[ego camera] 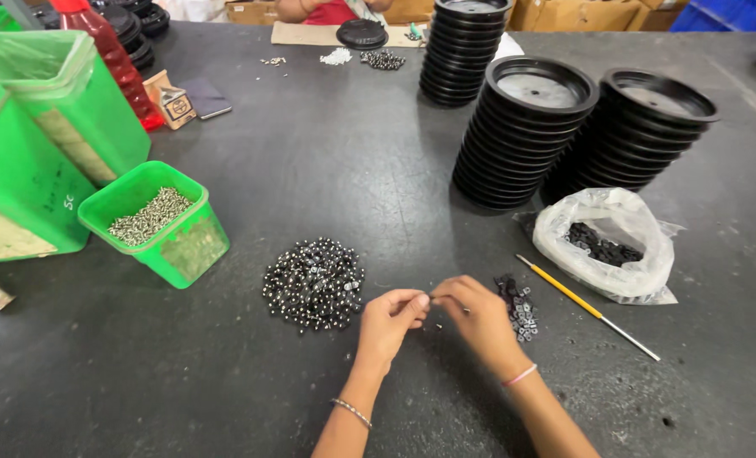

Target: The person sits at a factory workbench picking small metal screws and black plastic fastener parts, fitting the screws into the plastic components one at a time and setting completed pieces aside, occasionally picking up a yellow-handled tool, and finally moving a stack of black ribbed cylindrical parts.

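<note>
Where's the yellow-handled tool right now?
The yellow-handled tool lies on the table, right of the right hand, just in front of the plastic bag.

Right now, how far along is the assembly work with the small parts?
No finished pieces can be told apart on the table. In hand: the left hand and right hand meet, pinching a part too small to identify. Left: a big pile of shiny parts, black pieces by the right hand, more in the bag, and a green tub of metal bits.
</note>
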A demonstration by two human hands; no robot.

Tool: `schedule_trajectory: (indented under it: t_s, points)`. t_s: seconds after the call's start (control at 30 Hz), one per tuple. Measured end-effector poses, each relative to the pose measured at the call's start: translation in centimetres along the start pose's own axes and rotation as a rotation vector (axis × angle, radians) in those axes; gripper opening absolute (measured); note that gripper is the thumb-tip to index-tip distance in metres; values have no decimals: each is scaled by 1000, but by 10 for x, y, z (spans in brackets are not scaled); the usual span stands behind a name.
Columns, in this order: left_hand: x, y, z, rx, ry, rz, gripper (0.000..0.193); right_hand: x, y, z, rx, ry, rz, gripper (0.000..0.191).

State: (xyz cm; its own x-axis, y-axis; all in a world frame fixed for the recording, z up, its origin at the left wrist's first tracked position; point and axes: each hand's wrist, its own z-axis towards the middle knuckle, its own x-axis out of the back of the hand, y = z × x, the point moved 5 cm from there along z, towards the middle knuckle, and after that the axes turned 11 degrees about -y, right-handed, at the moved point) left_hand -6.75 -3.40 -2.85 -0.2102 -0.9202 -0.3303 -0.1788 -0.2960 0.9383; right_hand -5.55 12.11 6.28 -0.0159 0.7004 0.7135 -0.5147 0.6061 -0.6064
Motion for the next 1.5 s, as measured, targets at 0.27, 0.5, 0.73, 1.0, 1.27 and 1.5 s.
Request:
schedule_trajectory:
  t_s: [0.27,0.5,0.73,1.0,1.27,1.5]
  points:
    - [23,-2,4,-99,142,-17,21,-24,12,12,-192,-144,17,22]
    - [27,-3,5,-97,198,16,25,-34,27,12,-125,-211,11,16]
    - [25,-3,3,-105,255,182,20,-34,18,6,-61,-98,16,13]
    - [17,0,2,-83,251,268,15,-30,14,2,-162,2,116,14]
    - [10,16,-6,-143,246,409,10,-38,31,-1,-348,-33,326,15]
    - [9,13,-2,-155,158,385,10,-53,56,-3,-346,-43,661,18]
